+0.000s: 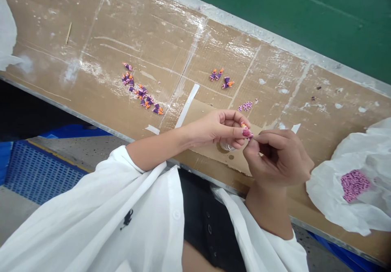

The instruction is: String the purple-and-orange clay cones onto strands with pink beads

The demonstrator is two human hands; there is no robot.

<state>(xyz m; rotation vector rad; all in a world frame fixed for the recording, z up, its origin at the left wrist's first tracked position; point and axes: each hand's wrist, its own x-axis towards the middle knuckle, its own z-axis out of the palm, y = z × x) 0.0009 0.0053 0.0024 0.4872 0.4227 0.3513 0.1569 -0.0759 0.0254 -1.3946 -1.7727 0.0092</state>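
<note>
My left hand is closed in a pinch around a small figurine, mostly covered by the fingers. My right hand meets it from the right, thumb and forefinger pressed together at the figurine's lower end. Whatever sits between those right fingertips is too small to make out. Beneath my left hand a small clear cup shows in part on a cardboard sheet. Just beyond the hands lies a little heap of tiny pink pieces.
Several purple figurines with orange tops form a cluster at left; 3 similar figurines lie farther back. White crumpled paper at right holds a pile of pink pieces. A thin stick rests on the table.
</note>
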